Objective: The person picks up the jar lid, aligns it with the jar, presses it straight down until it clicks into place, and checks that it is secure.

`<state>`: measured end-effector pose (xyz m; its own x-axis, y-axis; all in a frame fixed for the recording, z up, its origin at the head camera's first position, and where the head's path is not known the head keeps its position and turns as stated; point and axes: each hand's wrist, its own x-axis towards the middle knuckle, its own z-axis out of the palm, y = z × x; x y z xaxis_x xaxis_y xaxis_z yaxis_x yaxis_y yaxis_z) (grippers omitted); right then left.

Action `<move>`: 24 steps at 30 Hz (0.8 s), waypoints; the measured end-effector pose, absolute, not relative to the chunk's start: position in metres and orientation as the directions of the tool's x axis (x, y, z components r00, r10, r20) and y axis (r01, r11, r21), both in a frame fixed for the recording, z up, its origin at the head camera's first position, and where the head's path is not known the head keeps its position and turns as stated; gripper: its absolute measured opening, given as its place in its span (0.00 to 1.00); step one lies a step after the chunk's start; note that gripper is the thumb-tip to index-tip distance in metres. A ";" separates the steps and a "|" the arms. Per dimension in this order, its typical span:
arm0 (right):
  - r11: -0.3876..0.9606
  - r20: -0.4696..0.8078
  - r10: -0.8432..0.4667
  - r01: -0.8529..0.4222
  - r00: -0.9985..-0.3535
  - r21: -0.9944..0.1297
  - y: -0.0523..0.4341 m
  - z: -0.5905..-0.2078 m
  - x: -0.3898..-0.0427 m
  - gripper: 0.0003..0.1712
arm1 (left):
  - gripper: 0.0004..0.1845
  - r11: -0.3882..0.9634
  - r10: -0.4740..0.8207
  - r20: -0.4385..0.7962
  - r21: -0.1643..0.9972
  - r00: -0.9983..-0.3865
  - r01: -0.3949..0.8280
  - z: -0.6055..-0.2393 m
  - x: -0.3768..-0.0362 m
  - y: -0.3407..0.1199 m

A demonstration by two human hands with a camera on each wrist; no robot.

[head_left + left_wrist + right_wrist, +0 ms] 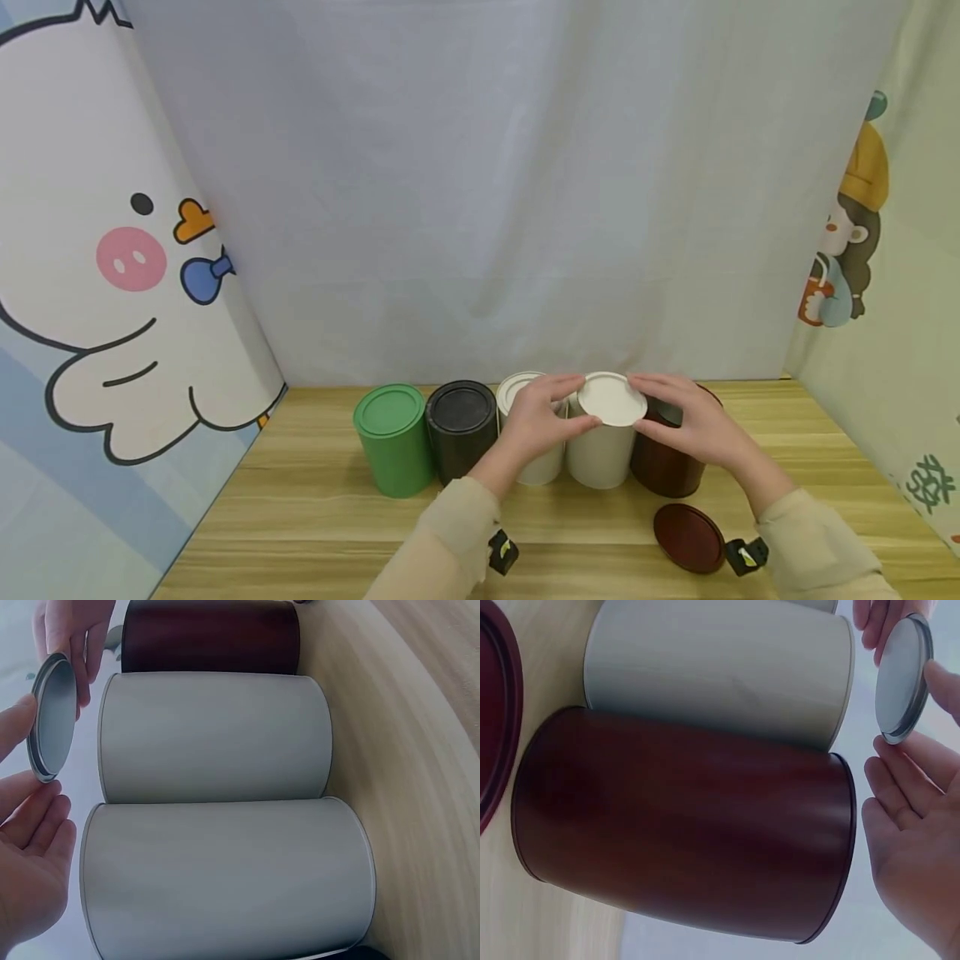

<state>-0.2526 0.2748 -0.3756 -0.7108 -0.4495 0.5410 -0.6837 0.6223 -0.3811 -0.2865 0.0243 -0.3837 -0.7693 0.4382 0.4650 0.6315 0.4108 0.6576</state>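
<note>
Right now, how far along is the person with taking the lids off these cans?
Done: the dark red can stands open, its lid flat on the table. In hand: both hands, left and right, hold the white lid just above the right white can. Left: the green can, black can and other white can are lidded.

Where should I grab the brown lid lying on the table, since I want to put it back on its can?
Take the brown lid by its rim, coming from above with fingertips on opposite edges. It lies flat on the table in front of the brown can, so only its thin round edge offers a hold. The side toward the can looks tighter, so left and right edges seem easier.
</note>
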 end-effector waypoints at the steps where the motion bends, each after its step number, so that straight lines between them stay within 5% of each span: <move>1: 0.620 0.528 -0.450 -0.677 -0.720 -0.396 0.275 -0.375 -0.254 0.31 | 0.30 0.416 0.438 0.458 0.659 -0.774 0.626 -0.383 -0.288 0.025; 24: 0.652 0.371 -0.448 -0.581 -0.814 -0.487 0.282 -0.372 -0.271 0.32 | 0.30 0.528 0.491 0.390 0.579 -0.779 0.622 -0.382 -0.307 0.032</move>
